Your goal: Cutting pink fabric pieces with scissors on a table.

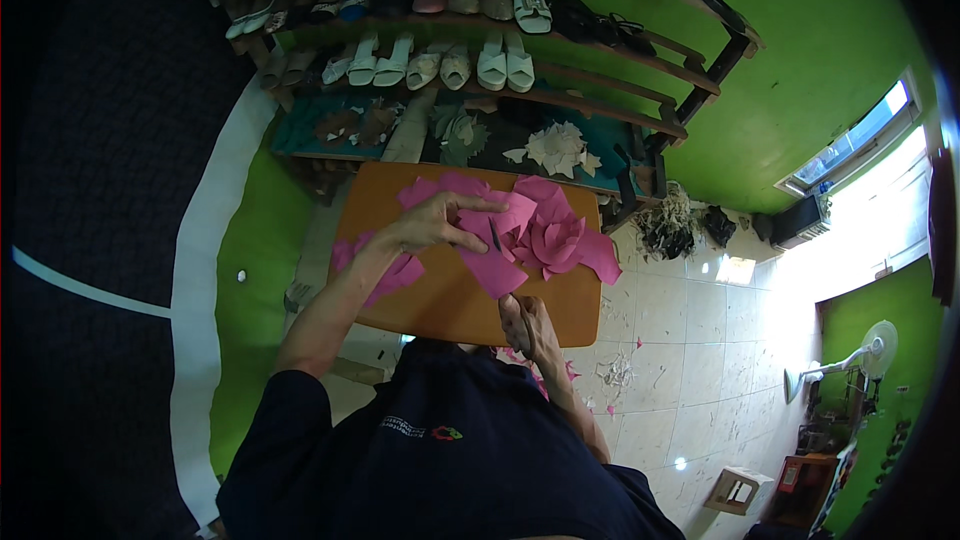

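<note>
My left hand (430,222) grips a pink sheet (492,272), thumb and fingers on its left side. With my right hand (532,326) I hold a pair of scissors (495,232) from below. A dark blade shows against the pink material, while the handles are mostly hidden in my fingers. The sheet is held over an orange-brown table (440,312). Just right of it lies a heap of cut pink pieces (555,236), some curled up. More pink pieces (395,278) lie under and beside my left wrist. Whether the material is leather or fabric I cannot tell.
Beyond the table stands a wooden rack (600,58) with rows of shoes and sandals (390,62). Its lowest shelf carries cream cut pieces (558,148) and green ones (460,135). Scraps litter the tiled floor (690,360) at the right. A white fan (878,345) stands far right.
</note>
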Motion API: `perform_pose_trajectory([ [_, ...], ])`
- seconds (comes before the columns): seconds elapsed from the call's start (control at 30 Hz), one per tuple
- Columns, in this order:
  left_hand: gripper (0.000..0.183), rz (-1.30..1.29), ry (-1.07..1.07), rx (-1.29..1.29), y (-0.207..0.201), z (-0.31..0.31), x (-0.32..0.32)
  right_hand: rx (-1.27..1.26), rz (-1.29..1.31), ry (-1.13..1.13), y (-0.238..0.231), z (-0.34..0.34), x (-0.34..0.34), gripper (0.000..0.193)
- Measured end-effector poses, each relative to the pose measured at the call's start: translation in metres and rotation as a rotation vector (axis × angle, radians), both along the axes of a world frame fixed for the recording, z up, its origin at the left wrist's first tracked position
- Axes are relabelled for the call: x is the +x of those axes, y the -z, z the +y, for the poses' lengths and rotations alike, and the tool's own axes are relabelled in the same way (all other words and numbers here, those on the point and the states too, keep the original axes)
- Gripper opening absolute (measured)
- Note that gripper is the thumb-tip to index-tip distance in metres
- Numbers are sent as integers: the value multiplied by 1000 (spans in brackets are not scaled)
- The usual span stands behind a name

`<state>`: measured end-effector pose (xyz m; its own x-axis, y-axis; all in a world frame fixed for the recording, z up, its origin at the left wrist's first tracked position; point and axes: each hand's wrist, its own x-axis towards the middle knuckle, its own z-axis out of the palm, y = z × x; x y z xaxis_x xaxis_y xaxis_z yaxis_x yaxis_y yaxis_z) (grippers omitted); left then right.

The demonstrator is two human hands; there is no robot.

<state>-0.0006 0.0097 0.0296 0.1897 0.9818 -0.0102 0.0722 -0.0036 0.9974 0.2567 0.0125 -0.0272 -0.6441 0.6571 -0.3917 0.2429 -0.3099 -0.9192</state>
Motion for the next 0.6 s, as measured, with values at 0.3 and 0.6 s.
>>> perform_pose_trajectory([
  [0.3,53,-53,-69,-80,1,1,-4,-35,43,3,2,-3,0,61],
  [0.6,55,-18,-60,-32,5,1,1,74,11,-80,7,0,0,66],
])
